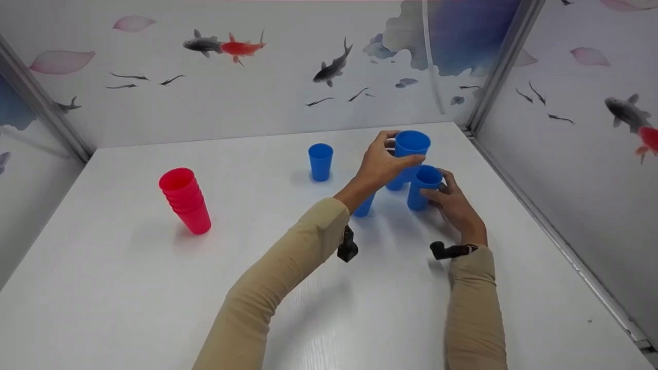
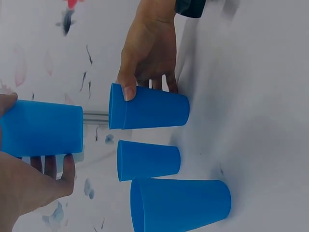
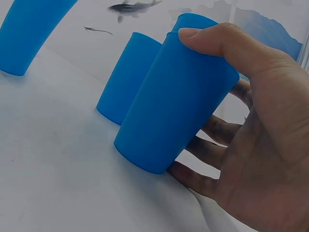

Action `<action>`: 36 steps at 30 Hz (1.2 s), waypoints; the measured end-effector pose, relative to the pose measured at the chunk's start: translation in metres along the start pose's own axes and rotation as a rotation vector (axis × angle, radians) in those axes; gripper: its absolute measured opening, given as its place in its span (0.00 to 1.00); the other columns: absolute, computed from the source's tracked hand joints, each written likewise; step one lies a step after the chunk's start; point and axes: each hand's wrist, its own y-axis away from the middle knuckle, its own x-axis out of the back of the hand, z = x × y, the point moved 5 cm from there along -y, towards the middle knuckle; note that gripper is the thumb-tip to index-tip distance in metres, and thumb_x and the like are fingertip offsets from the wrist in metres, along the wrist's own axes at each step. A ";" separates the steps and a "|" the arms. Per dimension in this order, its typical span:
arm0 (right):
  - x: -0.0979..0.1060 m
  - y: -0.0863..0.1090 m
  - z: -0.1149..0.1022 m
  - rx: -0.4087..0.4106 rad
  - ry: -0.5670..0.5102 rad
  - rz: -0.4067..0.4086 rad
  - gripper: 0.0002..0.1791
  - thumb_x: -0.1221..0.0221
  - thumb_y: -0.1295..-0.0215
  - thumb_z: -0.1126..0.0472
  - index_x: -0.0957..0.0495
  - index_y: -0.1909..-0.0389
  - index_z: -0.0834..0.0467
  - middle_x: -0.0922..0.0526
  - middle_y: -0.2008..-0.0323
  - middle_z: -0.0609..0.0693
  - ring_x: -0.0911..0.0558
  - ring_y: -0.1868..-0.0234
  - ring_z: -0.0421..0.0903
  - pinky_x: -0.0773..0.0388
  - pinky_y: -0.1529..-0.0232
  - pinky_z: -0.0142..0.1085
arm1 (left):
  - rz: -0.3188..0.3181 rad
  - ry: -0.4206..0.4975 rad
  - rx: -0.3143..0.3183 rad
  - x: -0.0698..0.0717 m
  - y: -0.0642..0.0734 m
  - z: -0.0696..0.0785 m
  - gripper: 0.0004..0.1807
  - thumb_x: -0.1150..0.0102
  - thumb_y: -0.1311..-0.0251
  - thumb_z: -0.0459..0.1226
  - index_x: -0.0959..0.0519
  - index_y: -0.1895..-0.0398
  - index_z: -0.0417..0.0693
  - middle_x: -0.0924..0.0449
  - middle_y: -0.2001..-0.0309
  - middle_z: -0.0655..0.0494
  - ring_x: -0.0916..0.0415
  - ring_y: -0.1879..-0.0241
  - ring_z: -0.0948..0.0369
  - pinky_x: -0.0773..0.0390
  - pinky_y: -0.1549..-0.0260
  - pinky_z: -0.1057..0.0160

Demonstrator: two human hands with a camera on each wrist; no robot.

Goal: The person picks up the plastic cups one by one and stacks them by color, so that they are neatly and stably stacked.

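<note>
"On the right side of the white table [image 1: 128, 288], what do we find in the hands?"

"We see the left hand [image 1: 380, 163] curled round a raised blue cup [image 1: 413, 145], thumb on one side, fingers opposite. The right hand [image 1: 458, 206] grips what look like nested blue cups [image 3: 169, 101], since a second rim peeks above the first."

"Why hold the left one so high?"

"At that height, we judge, its base clears the neighbouring rims. The right-hand pair sits low; we can't tell whether it fully rests on the tabletop. Its thumb lies at the rim, perhaps because the flare there steadies smooth plastic."

"And the others?"

"A partly hidden blue cup [image 1: 395, 184] stands just beside the pair, another blue cup [image 1: 365, 206] shows past the left forearm [image 1: 293, 262], and a lone blue cup [image 1: 320, 163] stands apart, nearer the back wall [image 1: 231, 103]."

"What about the red?"

"We have a stack of red cups [image 1: 193, 203] well apart at the left, one inside another, which probably saves room."
</note>
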 end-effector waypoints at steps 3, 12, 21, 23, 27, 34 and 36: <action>0.000 0.000 0.000 -0.008 0.007 0.001 0.52 0.36 0.34 0.46 0.61 0.21 0.40 0.61 0.18 0.53 0.56 0.18 0.56 0.53 0.19 0.54 | 0.016 0.001 0.002 -0.006 -0.004 0.001 0.42 0.30 0.43 0.54 0.36 0.28 0.56 0.29 0.30 0.52 0.27 0.34 0.55 0.23 0.36 0.51; 0.001 0.001 -0.003 -0.011 0.023 0.013 0.51 0.36 0.34 0.46 0.61 0.21 0.40 0.62 0.18 0.53 0.57 0.18 0.57 0.53 0.20 0.55 | 0.033 -0.004 0.013 -0.022 -0.017 0.003 0.41 0.30 0.43 0.52 0.35 0.27 0.56 0.29 0.30 0.53 0.26 0.34 0.55 0.23 0.36 0.52; 0.000 0.001 -0.002 0.019 0.049 -0.001 0.51 0.37 0.32 0.46 0.63 0.20 0.41 0.60 0.18 0.55 0.55 0.18 0.58 0.50 0.20 0.56 | 0.013 0.013 0.028 -0.043 -0.024 -0.001 0.40 0.30 0.41 0.49 0.35 0.27 0.56 0.29 0.30 0.52 0.27 0.34 0.55 0.24 0.36 0.51; -0.001 0.001 -0.002 0.023 0.052 -0.005 0.53 0.37 0.33 0.44 0.65 0.20 0.41 0.60 0.18 0.55 0.55 0.18 0.58 0.49 0.21 0.55 | 0.012 0.008 0.032 -0.047 -0.024 -0.003 0.40 0.30 0.41 0.49 0.35 0.27 0.56 0.29 0.30 0.53 0.27 0.33 0.55 0.24 0.35 0.51; -0.001 0.001 -0.002 0.023 0.050 -0.003 0.57 0.35 0.36 0.41 0.68 0.20 0.40 0.62 0.18 0.55 0.55 0.18 0.58 0.49 0.20 0.55 | 0.007 -0.003 0.044 -0.052 -0.024 -0.006 0.40 0.30 0.41 0.48 0.36 0.26 0.57 0.30 0.29 0.53 0.28 0.32 0.55 0.24 0.35 0.52; 0.000 0.003 -0.002 0.026 0.066 -0.008 0.55 0.36 0.35 0.42 0.66 0.20 0.39 0.63 0.18 0.55 0.55 0.18 0.58 0.51 0.20 0.55 | -0.008 -0.007 0.068 -0.054 -0.024 -0.015 0.40 0.31 0.39 0.47 0.37 0.26 0.55 0.31 0.28 0.52 0.31 0.30 0.55 0.26 0.33 0.54; 0.001 0.004 -0.002 0.036 0.057 -0.015 0.54 0.37 0.33 0.44 0.66 0.20 0.40 0.61 0.18 0.56 0.55 0.18 0.58 0.50 0.20 0.55 | -0.013 0.000 0.068 -0.054 -0.024 -0.017 0.40 0.31 0.39 0.45 0.38 0.25 0.55 0.31 0.28 0.52 0.32 0.29 0.55 0.26 0.33 0.54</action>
